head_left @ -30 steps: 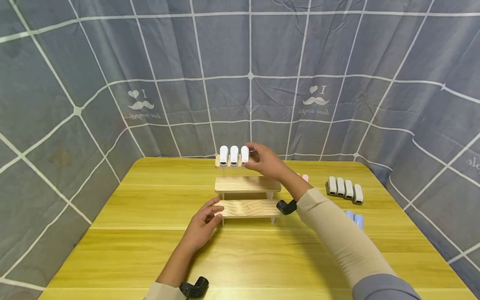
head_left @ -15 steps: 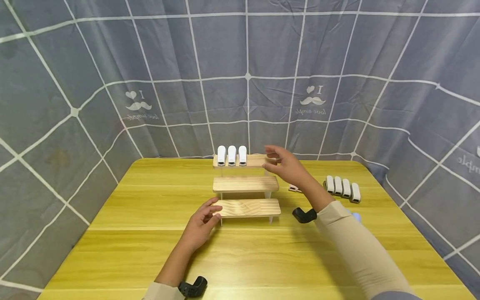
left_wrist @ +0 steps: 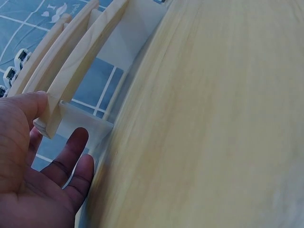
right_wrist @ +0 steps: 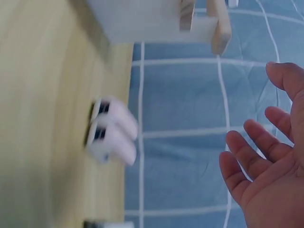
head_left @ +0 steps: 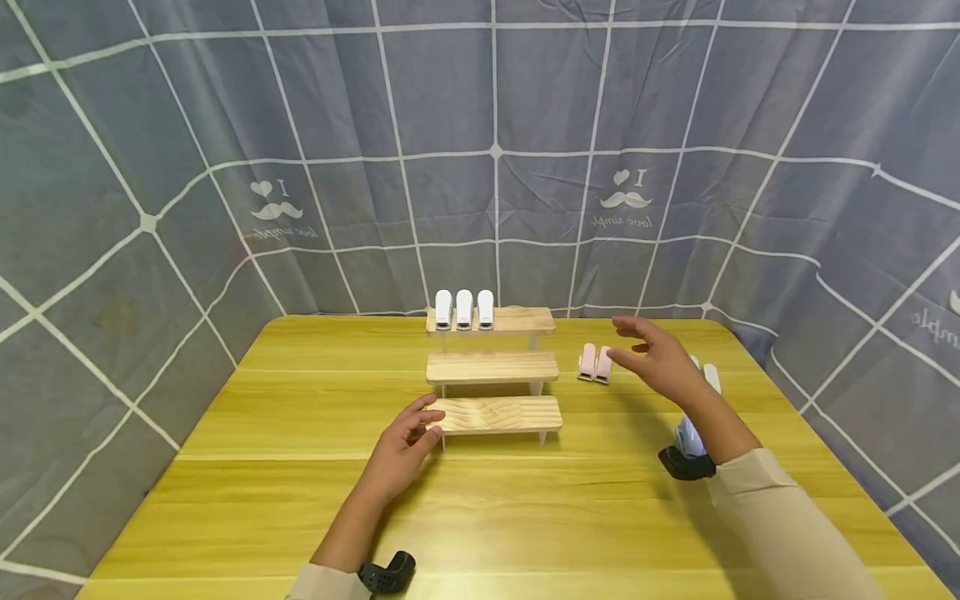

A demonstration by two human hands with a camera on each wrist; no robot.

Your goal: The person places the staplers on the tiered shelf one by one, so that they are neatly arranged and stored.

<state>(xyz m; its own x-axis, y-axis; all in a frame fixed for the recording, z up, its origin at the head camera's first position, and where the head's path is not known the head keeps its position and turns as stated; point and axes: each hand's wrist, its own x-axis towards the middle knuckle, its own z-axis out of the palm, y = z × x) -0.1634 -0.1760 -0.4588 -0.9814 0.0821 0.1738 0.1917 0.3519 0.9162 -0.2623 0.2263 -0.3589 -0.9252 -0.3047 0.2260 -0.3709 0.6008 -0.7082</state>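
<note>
A three-tier wooden stand (head_left: 491,367) with clear supports sits mid-table. Three white mini staplers (head_left: 464,310) stand side by side on the left of its top tier. My left hand (head_left: 402,450) holds the left end of the bottom tier (left_wrist: 78,61), thumb at its front and fingers around the end. To the stand's right, my right hand (head_left: 660,360) hovers over the table with fingers spread and nothing in them. Just left of its fingertips lie two pink mini staplers (head_left: 595,363), seen blurred as a pair of staplers (right_wrist: 113,130) in the right wrist view.
White staplers (head_left: 711,377) on the table's right are mostly hidden behind the right hand. A blue stapler (head_left: 687,437) shows partly behind the right wrist. A grey grid-patterned curtain (head_left: 495,167) surrounds the wood-grain table (head_left: 300,400).
My right hand has left the third white stapler on the top tier and moved right, toward the pink staplers, uncovering them. The left hand stays at the bottom tier.
</note>
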